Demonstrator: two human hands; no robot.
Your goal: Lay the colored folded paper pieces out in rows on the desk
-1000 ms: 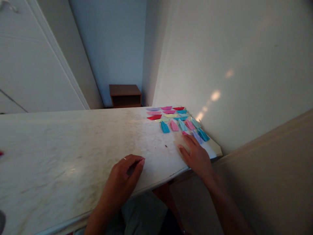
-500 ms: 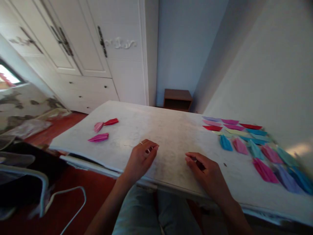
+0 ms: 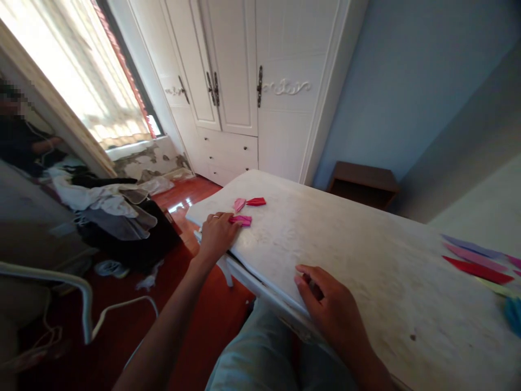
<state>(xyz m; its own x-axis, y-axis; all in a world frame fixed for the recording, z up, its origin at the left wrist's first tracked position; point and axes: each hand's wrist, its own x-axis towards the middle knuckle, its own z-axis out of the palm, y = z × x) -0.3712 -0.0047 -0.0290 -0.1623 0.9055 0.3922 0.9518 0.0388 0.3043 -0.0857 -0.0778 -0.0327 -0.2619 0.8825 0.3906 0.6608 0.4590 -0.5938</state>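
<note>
Magenta, the one folded piece [image 3: 245, 221] under the left hand [image 3: 218, 232] lies near the table's left end; the fingers touch its left part, though whether they pinch it I cannot tell. Just beyond lie two more pieces, one pink [image 3: 239, 205], one red [image 3: 256, 201], making three. One right hand [image 3: 321, 296] is loosely curled above the white table [image 3: 345, 244], thumb and forefinger slightly apart, nothing visible between them. At least five other coloured pieces [image 3: 478, 269] sit at the right edge.
</note>
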